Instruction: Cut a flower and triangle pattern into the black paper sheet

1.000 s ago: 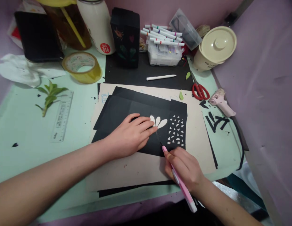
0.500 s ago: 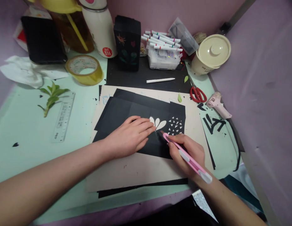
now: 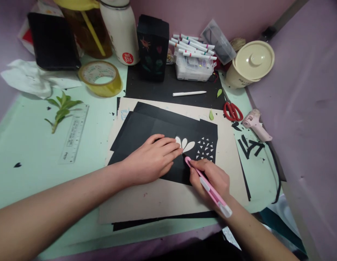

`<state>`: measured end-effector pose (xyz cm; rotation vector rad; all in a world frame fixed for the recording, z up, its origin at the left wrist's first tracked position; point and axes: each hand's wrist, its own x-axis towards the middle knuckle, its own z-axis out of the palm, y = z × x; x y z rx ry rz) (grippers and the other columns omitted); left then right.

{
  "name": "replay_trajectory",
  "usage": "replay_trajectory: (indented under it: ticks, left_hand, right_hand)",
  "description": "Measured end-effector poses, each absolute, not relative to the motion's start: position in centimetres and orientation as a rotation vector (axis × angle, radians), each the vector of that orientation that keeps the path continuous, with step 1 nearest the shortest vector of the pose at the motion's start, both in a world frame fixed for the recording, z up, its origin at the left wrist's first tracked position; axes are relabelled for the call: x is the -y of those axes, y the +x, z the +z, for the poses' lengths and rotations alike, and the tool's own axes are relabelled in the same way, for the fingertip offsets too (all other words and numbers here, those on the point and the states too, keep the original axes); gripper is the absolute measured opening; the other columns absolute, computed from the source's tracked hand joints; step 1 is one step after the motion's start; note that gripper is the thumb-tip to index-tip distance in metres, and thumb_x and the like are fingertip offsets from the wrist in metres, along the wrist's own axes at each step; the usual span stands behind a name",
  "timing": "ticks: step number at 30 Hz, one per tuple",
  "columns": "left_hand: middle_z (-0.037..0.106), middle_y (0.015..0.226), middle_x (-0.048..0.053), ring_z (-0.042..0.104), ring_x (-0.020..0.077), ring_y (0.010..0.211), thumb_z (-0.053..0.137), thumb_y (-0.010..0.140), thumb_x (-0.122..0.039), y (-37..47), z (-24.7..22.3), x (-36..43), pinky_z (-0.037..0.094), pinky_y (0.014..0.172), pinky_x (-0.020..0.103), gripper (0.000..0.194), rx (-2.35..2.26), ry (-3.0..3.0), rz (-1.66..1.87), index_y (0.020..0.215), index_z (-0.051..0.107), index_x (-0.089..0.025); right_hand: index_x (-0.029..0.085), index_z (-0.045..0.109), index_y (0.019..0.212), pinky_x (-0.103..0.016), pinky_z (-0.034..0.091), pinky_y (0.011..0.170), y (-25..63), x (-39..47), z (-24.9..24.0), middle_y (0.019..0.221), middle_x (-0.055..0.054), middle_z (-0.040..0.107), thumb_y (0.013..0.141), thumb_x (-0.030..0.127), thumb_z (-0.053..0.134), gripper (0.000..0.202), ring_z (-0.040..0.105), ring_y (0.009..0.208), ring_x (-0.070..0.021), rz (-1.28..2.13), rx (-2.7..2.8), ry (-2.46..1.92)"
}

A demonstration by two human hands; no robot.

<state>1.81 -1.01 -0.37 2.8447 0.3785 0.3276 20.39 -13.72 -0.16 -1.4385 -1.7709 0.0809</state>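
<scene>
My left hand (image 3: 150,159) lies flat on a sheet of black paper (image 3: 154,127), its fingertips beside several petal-shaped cut-outs (image 3: 188,146) through which a pale surface shows. In my right hand (image 3: 210,177) is a pink craft knife (image 3: 208,185), held like a pen. Its blade tip points at the paper just below the petal cut-outs, close to my left fingertips; whether it touches cannot be made out. Small triangular cut-outs (image 3: 205,148) pattern the paper's right part. Beneath the paper lies a pale board (image 3: 154,203).
Red scissors (image 3: 233,111), a pale pink glue gun (image 3: 257,125) and black paper strips (image 3: 250,145) lie at right. A clear ruler (image 3: 74,136), leafy sprig (image 3: 62,108) and yellow tape roll (image 3: 101,79) are at left. Behind stand a white bottle (image 3: 120,32), markers (image 3: 194,47) and a lidded cream pot (image 3: 252,63).
My right hand has moved the craft knife slightly left, its tip now nearer the base of the petal cut-outs. My left hand stays on the paper. The view has shifted a little.
</scene>
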Motion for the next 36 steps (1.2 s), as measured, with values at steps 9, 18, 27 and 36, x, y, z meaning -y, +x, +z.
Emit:
replay_trajectory:
  ticks: [9, 18, 27, 36]
  left_hand:
    - [0.063, 0.133, 0.005, 0.051, 0.0233, 0.127, 0.047, 0.099, -0.022, 1.81, -0.34, 1.09, 0.028, 0.109, 0.042, 0.034, -0.378, 2.854, 0.346, 0.131, 0.057, -0.016]
    - [0.064, 0.131, 0.004, 0.051, 0.0254, 0.127, 0.049, 0.098, -0.024, 1.94, -0.36, 1.03, 0.029, 0.107, 0.045, 0.034, -0.374, 2.887, 0.356, 0.13, 0.058, -0.019]
    - [0.064, 0.132, 0.005, 0.052, 0.0253, 0.127, 0.048, 0.098, -0.023, 1.97, -0.26, 1.14, 0.029, 0.108, 0.047, 0.035, -0.38, 2.905, 0.35, 0.131, 0.058, -0.018]
    - [0.065, 0.13, 0.006, 0.054, 0.0258, 0.125, 0.049, 0.098, -0.023, 2.02, -0.29, 1.13, 0.028, 0.11, 0.047, 0.035, -0.391, 2.909, 0.373, 0.13, 0.06, -0.018]
  right_hand:
    - [0.015, 0.062, 0.099, -0.028, 0.055, 0.059, 20.42, 13.65, -0.54, 0.075, -0.005, 0.069, 0.084, 0.0, 0.062, 0.021, 0.065, 0.066, -0.0153, 0.016, 1.833, -1.415]
    - [0.015, 0.058, 0.095, -0.028, 0.053, 0.059, 20.11, 13.63, -0.4, 0.071, -0.004, 0.063, 0.086, 0.0, 0.06, 0.017, 0.059, 0.064, -0.0154, -0.064, 1.967, -1.444]
    - [0.018, 0.054, 0.086, -0.026, 0.049, 0.056, 19.67, 13.5, 0.19, 0.065, -0.001, 0.057, 0.086, -0.001, 0.058, 0.019, 0.053, 0.058, -0.0134, -0.108, 1.975, -1.443]
    - [0.017, 0.055, 0.088, -0.027, 0.048, 0.054, 19.63, 13.89, 0.29, 0.064, -0.001, 0.057, 0.086, -0.002, 0.057, 0.018, 0.053, 0.058, -0.0142, -0.111, 1.988, -1.446]
